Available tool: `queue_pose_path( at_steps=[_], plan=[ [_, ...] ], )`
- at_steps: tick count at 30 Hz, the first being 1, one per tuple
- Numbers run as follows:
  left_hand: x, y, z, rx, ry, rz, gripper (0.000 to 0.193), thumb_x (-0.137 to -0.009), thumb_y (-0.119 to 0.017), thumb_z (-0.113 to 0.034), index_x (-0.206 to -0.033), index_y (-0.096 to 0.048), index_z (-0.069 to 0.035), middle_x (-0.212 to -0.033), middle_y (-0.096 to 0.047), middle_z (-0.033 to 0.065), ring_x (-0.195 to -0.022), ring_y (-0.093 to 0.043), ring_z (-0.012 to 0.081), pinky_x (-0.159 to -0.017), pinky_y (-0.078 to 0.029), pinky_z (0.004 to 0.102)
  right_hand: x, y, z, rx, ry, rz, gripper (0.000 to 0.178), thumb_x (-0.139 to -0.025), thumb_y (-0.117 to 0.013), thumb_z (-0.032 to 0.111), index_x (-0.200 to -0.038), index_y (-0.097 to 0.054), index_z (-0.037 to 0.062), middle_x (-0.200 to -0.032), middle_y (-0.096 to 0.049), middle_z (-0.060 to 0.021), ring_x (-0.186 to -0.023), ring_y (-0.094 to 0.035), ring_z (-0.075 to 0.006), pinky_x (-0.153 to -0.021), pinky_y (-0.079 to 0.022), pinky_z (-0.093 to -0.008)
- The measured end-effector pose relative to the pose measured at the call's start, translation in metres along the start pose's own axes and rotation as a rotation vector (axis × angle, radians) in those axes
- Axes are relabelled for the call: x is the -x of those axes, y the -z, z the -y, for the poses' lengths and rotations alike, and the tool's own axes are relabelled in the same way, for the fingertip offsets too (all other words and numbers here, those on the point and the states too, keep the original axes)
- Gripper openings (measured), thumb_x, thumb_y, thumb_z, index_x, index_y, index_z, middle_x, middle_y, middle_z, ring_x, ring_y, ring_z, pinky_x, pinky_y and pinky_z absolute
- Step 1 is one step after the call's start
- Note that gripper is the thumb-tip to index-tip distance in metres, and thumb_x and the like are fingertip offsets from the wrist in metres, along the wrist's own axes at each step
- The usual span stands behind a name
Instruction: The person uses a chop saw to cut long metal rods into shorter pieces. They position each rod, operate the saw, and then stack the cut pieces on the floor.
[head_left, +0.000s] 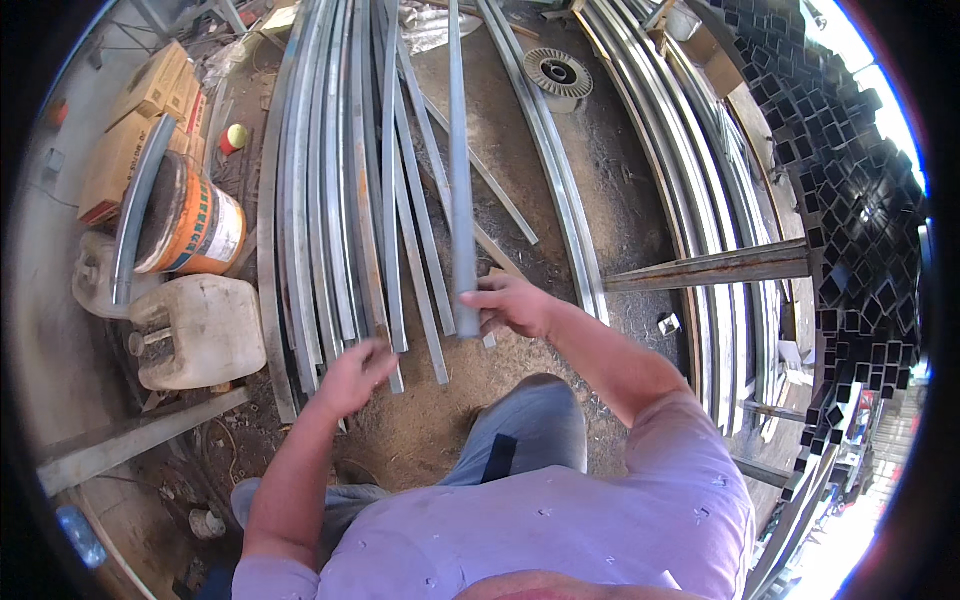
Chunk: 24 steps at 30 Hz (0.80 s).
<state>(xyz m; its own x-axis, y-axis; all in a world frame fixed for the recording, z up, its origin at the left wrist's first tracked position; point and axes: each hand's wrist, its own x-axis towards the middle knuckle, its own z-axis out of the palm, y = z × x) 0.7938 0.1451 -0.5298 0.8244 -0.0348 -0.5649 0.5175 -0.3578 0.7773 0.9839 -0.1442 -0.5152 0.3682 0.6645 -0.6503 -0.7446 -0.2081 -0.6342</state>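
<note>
My right hand is closed round the near end of a long grey metal pipe, thumb on top and the other fingers partly hidden beside it. The pipe runs away from me to the top edge, above other lengths. My left hand, a little blurred, hovers by the near ends of a bundle of long metal tubes. Its fingers are loosely apart, with nothing seen in them. A few thinner tubes lie askew between the bundle and the pipe.
At left stand a dirty white jerrycan, an orange bucket and cardboard boxes. Right of the pipe lie a pair of rails and a round slotted spool. A steel beam juts in before stacked black square tubes.
</note>
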Motion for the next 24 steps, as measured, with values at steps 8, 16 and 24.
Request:
queue_pose_path(
  at_steps=[8,16,24],
  plan=[
    [-0.014,0.025,-0.062,0.7,0.242,-0.072,0.038,-0.098,-0.072,-0.037,-0.109,-0.065,0.0,-0.087,-0.067,0.0125,-0.067,-0.065,0.0206,-0.059,-0.055,0.0358,-0.007,-0.144,0.052,1.002,-0.285,0.476,0.059,-0.099,-0.066,0.051,-0.124,-0.067,-0.0018,-0.111,-0.074,-0.0145,-0.091,-0.074,-0.0246,-0.077,-0.061,-0.0373],
    [0.071,-0.038,-0.006,0.098,0.111,-0.211,0.038,-0.087,-0.078,-0.023,-0.104,-0.057,0.004,-0.081,-0.068,0.0215,-0.076,-0.071,0.0344,-0.068,-0.056,0.046,-0.095,-0.141,0.017,-0.567,-0.039,-0.213,0.04,-0.095,-0.068,0.042,-0.106,-0.062,0.0041,-0.093,-0.066,-0.0135,-0.082,-0.066,-0.0321,-0.085,-0.053,-0.0524],
    [0.081,-0.052,0.031,0.103,0.047,-0.309,0.038,-0.081,-0.077,-0.021,-0.1,-0.056,0.004,-0.083,-0.067,0.0283,-0.08,-0.068,0.0477,-0.073,-0.054,0.0524,-0.118,-0.167,-0.025,-0.458,0.04,-0.298,0.036,-0.1,-0.068,0.041,-0.105,-0.055,0.0078,-0.082,-0.059,-0.0063,-0.07,-0.059,-0.0214,-0.066,-0.053,-0.0387]
  ],
)
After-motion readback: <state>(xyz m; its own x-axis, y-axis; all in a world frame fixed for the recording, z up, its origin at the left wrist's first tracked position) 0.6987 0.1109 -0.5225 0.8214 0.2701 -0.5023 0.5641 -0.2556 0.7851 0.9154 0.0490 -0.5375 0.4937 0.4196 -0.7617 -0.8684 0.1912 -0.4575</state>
